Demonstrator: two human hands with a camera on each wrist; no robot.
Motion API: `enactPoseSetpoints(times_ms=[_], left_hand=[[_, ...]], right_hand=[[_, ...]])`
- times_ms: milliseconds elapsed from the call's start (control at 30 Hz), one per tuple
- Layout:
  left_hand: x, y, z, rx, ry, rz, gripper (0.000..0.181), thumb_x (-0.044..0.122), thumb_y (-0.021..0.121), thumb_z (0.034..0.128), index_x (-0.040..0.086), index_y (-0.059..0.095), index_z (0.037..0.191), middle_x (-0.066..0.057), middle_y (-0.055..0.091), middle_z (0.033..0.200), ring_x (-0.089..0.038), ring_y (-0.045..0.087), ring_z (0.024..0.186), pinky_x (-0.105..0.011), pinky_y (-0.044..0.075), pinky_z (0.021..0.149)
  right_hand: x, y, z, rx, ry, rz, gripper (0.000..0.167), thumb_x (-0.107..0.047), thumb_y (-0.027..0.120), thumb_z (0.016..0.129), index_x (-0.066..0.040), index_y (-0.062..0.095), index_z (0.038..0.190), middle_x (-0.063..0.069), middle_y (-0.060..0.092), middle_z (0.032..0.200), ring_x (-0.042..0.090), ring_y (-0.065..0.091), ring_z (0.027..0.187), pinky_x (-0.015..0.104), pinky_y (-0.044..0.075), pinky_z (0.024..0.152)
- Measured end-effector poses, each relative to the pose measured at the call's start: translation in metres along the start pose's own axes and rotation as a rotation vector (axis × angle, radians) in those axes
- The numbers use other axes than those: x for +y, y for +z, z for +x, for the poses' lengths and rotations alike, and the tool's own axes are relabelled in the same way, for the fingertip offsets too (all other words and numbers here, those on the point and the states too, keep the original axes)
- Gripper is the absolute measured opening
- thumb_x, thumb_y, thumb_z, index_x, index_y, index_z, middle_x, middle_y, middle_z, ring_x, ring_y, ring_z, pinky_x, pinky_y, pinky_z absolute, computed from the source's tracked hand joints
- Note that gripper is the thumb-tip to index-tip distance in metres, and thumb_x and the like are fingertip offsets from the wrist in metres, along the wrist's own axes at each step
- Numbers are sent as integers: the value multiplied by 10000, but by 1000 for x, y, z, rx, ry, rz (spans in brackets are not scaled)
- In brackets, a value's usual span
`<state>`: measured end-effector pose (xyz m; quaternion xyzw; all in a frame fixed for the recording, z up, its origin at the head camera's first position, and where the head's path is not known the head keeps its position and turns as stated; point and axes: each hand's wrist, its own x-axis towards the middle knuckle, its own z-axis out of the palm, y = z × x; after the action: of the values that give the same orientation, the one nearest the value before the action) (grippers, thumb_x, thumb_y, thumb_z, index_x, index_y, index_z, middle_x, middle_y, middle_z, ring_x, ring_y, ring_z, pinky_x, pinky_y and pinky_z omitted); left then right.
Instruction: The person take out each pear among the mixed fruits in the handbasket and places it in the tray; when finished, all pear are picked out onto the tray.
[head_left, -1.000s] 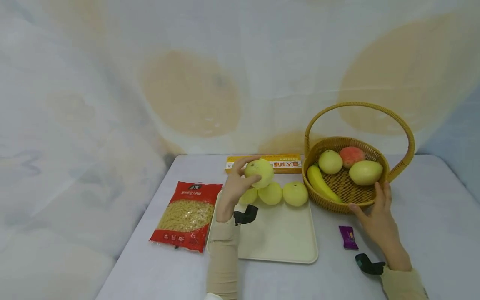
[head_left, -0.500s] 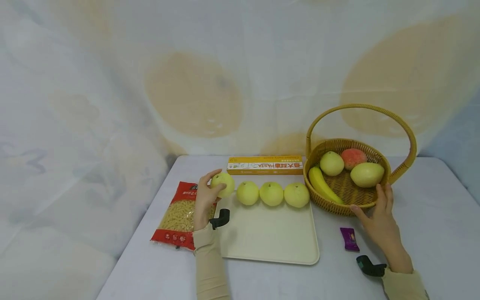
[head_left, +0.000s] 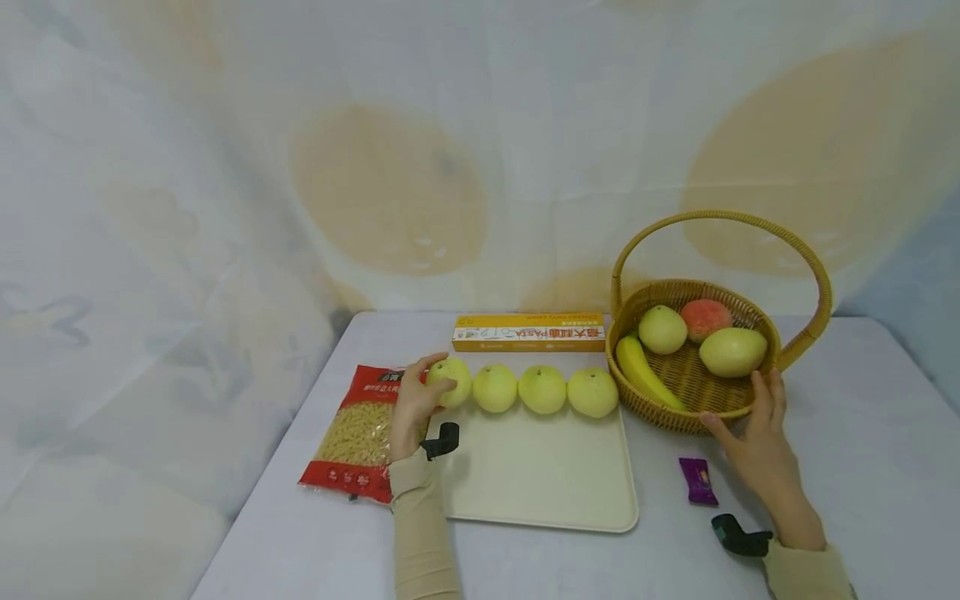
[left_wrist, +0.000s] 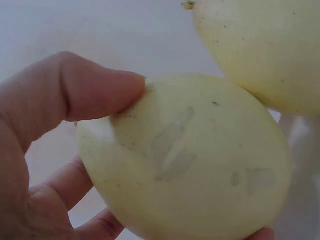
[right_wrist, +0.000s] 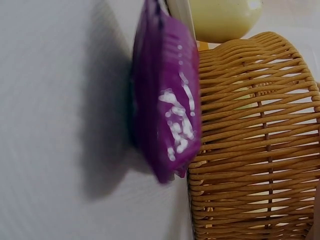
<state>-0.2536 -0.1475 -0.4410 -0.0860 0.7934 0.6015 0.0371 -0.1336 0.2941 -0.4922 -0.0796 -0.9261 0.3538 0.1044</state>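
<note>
Pale yellow-green, that round fruit [head_left: 450,383], and the left hand [head_left: 414,404] has it pinched, thumb on one side and fingers curled round the other! It sits at the far left end of the cream tray [head_left: 536,475], end fruit of a row of four. Whether its underside is bearing on the tray, I can't tell; the hand hides too much.

Just right of that hand comes the nearest neighbour [head_left: 495,387], touching or as good as, and here's the first danger: a sideways nudge could set it rolling, and the two fruits beyond [head_left: 542,389] [head_left: 592,392] might be knocked along with it. Smooth round skins, a flat tray, little to stop them! Let go with the fruit off its balance and, I'd judge, it could roll left over the low rim, onto the red bag of pasta [head_left: 360,433] that lies partly beneath the left hand and wrist in the head view. A low sleeve could drag that bag, too.

Over to the right hand [head_left: 765,458]: fingers spread wide, thumb and fingertips touching the near rim of the wicker basket [head_left: 667,419]. Press too hard there and the basket could tip towards the person, spilling its fruit. And watch the purple packet [head_left: 699,482], just left of the right hand: a careless sweep of that wrist might flick it away.
</note>
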Motion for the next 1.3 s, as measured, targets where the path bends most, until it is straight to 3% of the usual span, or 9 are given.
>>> enactPoseSetpoints(times_ms=[333,567,667,800,833,900,967,1067,1300], left_hand=[[-6,3,5,-30,0,93,537,-12,649,823,81,567,1346,-161,451,1444,-271,481,1093,-230,462,567],[-1,5,1,-8,23,171,487,8,614,861,67,563,1342,-195,479,1424,-300,486,1103,-244,461,601],[4,5,-3,32,54,196,451,12,592,884,69,574,1331,-202,551,1331,-243,514,979,-231,436,605],[15,4,-13,76,83,200,429,59,575,904,95,577,1331,-153,558,898,-160,408,639,-235,344,535],[19,3,-15,86,92,203,426,79,579,905,109,579,1329,-124,547,903,-162,368,617,-254,338,545],[26,3,-21,101,121,194,417,109,584,913,121,578,1330,-134,569,977,-217,479,673,-311,426,628],[33,5,-26,99,171,168,406,128,596,925,129,578,1331,-140,577,1229,-307,585,934,-396,487,815],[46,13,-32,49,242,58,389,115,602,942,107,575,1331,-130,470,1457,-396,451,1317,-537,426,1031],[73,63,-35,-193,306,-165,364,95,582,961,24,555,1317,-175,531,1383,-323,550,1220,-479,512,942]], right_hand=[[-1,1,-2,5,-3,-8,952,-470,504,974,-22,-123,1534,181,-266,1581,678,370,1126,537,449,510],[-2,0,-2,-5,4,-3,953,-480,500,973,-21,-120,1534,176,-274,1579,679,368,1124,539,447,512],[-2,0,-2,-7,8,-6,956,-485,498,972,-22,-121,1534,175,-275,1579,681,359,1136,539,448,513],[-3,0,-2,-5,10,-12,959,-488,500,971,-22,-120,1534,178,-273,1580,677,367,1132,531,450,510],[-3,0,-3,-4,10,-15,959,-488,501,971,-23,-120,1534,179,-271,1580,674,372,1129,522,451,508],[-2,0,-2,-2,7,-16,958,-487,501,971,-20,-117,1534,180,-269,1580,668,386,1110,504,449,499],[-2,0,-1,-3,6,-18,958,-488,499,972,-23,-120,1534,177,-272,1580,665,390,1103,480,443,485],[0,0,-1,0,3,-18,955,-485,500,973,-24,-119,1534,176,-273,1580,660,391,1103,453,437,474],[1,2,-1,0,1,-8,957,-474,508,973,-24,-124,1533,178,-274,1579,671,349,1162,453,436,478]])
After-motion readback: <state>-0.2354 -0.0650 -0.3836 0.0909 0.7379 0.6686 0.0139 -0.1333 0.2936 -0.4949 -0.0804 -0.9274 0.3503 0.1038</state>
